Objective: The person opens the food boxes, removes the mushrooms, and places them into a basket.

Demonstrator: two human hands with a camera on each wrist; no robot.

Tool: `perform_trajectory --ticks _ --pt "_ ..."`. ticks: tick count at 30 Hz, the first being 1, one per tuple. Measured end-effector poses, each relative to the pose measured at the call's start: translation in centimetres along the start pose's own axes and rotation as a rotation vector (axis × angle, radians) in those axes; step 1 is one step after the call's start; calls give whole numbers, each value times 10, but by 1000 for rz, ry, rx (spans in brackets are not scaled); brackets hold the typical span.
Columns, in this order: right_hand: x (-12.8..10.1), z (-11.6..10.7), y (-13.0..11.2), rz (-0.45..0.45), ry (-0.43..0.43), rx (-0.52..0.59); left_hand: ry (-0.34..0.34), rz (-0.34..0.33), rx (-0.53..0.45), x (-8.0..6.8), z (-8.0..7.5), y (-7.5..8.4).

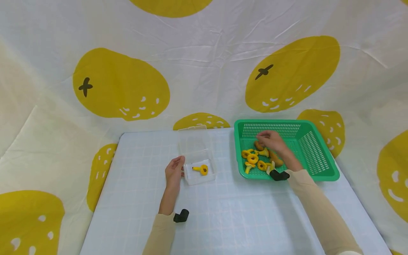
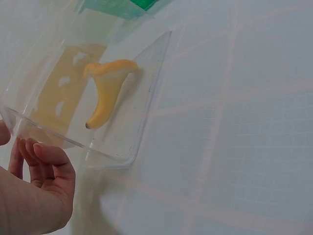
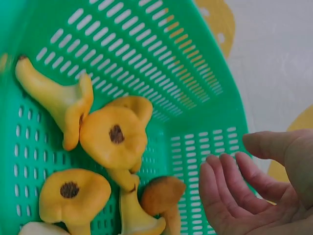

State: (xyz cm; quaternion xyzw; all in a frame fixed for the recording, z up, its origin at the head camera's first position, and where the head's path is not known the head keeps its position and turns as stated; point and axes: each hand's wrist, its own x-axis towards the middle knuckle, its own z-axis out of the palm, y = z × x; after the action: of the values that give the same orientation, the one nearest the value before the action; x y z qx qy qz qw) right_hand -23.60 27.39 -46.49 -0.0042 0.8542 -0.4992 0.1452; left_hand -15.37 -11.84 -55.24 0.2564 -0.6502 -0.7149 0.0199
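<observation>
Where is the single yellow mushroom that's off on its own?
In the head view, the lone mushroom lies in the clear box, right of the left hand.

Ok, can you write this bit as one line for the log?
left hand: touches box edge | box: one mushroom inside | right hand: open, empty, over mushrooms in basket

Lighting is bright, soft and even, with only faint shadows beside the green basket (image 1: 320,156). No glare. The head view is sharp and bends slightly toward its edges. The left wrist view is hazy, washed out behind the clear box (image 2: 142,98). The right wrist view is crisp, blurring slightly toward its left edge.
</observation>
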Motion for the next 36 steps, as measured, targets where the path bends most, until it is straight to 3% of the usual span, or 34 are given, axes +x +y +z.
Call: perform_trajectory --ticks 15,36 --pt "-12 33 -24 -125 2 79 -8 -6 -2 -1 0 3" --pt "-11 100 -51 -272 -43 176 -1 6 -27 0 1 1"
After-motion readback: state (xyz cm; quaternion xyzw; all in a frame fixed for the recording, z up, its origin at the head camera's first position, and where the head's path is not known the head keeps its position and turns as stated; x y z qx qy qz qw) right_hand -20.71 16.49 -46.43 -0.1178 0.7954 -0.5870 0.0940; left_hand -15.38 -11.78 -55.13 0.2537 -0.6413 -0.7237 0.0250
